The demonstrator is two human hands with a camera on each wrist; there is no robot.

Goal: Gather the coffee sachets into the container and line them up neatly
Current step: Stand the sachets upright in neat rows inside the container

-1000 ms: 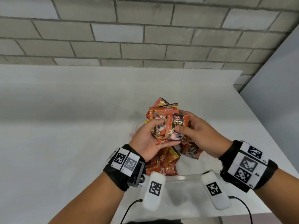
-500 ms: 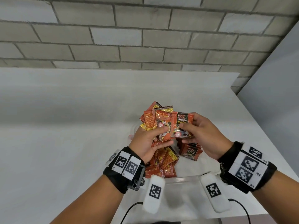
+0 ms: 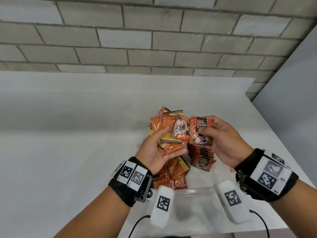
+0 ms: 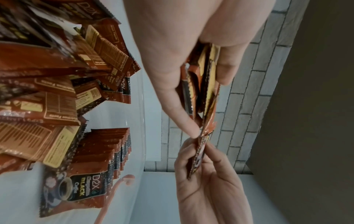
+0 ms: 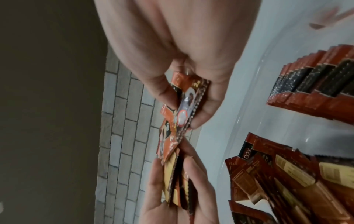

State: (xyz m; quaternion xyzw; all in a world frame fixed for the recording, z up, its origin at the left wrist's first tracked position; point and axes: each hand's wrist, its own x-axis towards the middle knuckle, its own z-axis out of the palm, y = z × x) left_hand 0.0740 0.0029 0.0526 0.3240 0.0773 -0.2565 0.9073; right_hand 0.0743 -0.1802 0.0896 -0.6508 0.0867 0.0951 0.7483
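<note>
My left hand (image 3: 161, 148) grips a fanned bunch of orange coffee sachets (image 3: 165, 125) above the clear plastic container (image 3: 193, 190). My right hand (image 3: 221, 138) pinches a single D2X Black sachet (image 3: 200, 132) just right of the bunch, its edge touching the bunch. In the left wrist view the thumb and fingers (image 4: 178, 106) clamp the bunch (image 4: 203, 84). The right wrist view has the single sachet (image 5: 188, 103) between thumb and fingers. Inside the container a neat row of upright sachets (image 3: 202, 158) stands on the right and a loose heap (image 3: 173, 174) lies on the left.
The container sits on a white table (image 3: 68, 134) near its front edge. A grey brick wall (image 3: 154, 36) runs behind, and a grey panel (image 3: 291, 109) closes off the right side. Cables (image 3: 137, 225) hang at the front.
Both hands have risen slightly. The right hand has drawn the single sachet to the right, off the front of the bunch, so it now stands beside it.
</note>
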